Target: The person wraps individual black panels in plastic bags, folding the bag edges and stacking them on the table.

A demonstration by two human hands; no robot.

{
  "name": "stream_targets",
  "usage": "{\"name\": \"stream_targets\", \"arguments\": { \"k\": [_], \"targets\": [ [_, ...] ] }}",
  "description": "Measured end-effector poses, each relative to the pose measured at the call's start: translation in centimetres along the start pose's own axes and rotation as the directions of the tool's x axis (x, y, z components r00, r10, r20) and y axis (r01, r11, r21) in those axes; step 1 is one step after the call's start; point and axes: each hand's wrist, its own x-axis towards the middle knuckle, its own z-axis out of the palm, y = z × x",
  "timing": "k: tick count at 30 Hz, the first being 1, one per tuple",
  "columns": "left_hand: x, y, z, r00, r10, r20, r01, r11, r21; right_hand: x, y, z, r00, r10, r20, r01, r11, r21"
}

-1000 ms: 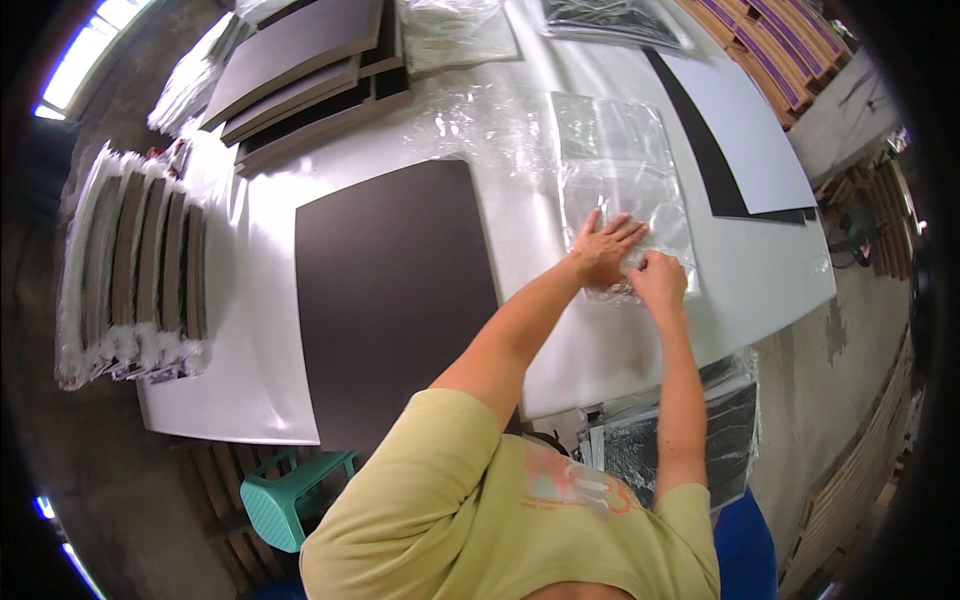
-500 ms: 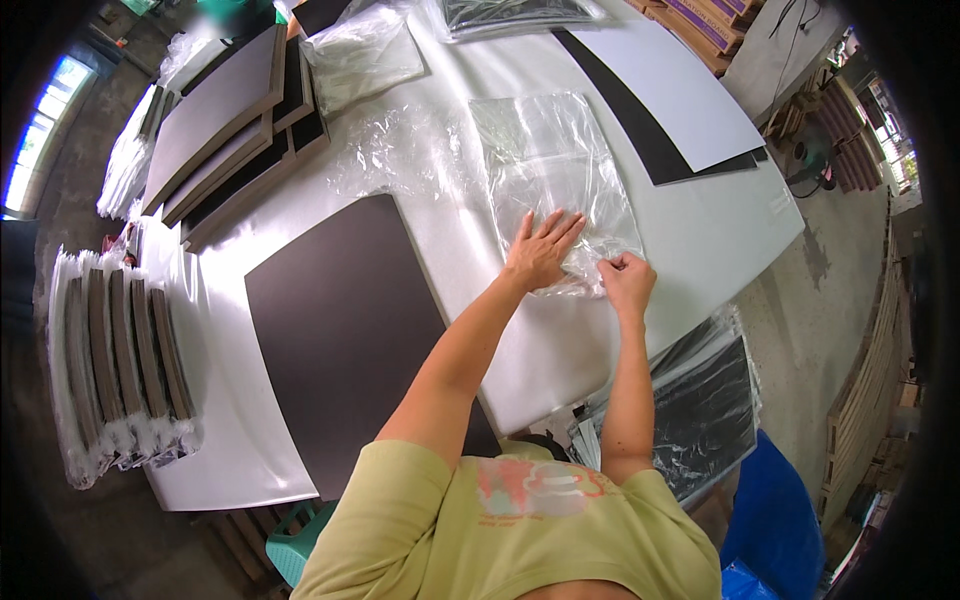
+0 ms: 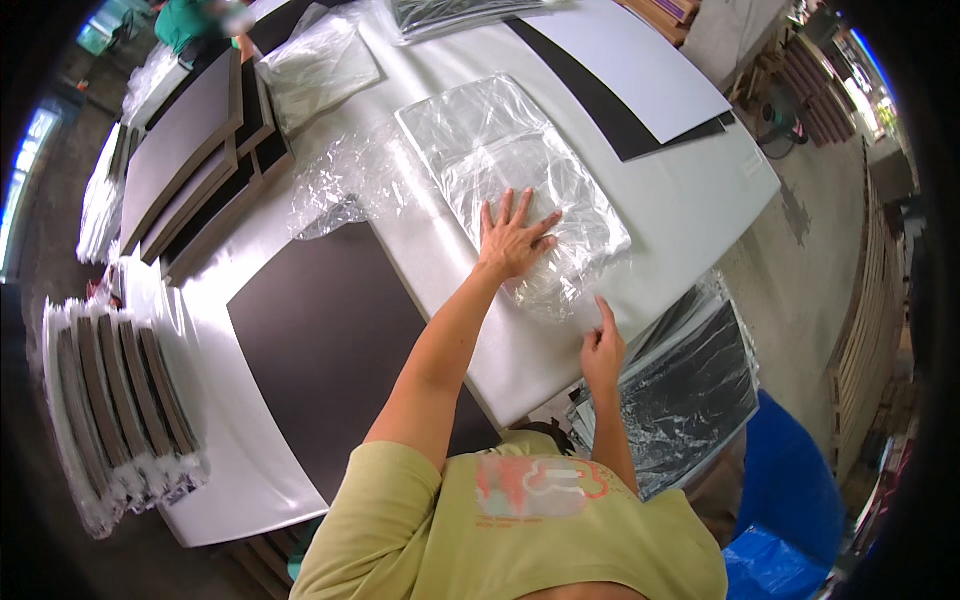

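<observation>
Clear plastic bags [image 3: 520, 180], stacked near the tabletop [image 3: 690, 210] right edge: left hand [image 3: 513, 240] pressed flat on top, fingers spread; right hand [image 3: 602, 348] pinching their near corner.

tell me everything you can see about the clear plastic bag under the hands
The clear, crinkled plastic bag is a rectangular, see-through film pouch lying flat and slightly askew on the white table. It looks empty and glossy with wrinkles. The left hand presses flat on its near half; the right hand touches its near corner edge.
</observation>
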Motion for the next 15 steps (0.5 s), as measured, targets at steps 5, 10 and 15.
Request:
{"name": "stream_targets", "arguments": {
  "k": [5,10,15],
  "targets": [
    [-1.0,1.2,-1.1,0.994,0.107,0.0,-0.106,0.986,-0.131,-0.9,0.1,-3.4,0.976,-0.18,-0.119,0.168,0.98,-0.102],
    [-3.4,1.9,0.2,0.975,0.216,-0.046,-0.22,0.929,-0.298,3.4,-2.7,-4.4,0.935,-0.325,-0.142,0.331,0.943,0.024],
    [-2.0,3.3,-1.8,0.996,-0.089,-0.013,0.051,0.683,-0.728,5.9,-2.9,-2.8,0.948,-0.304,-0.099,0.32,0.899,0.3]
  ]
}}
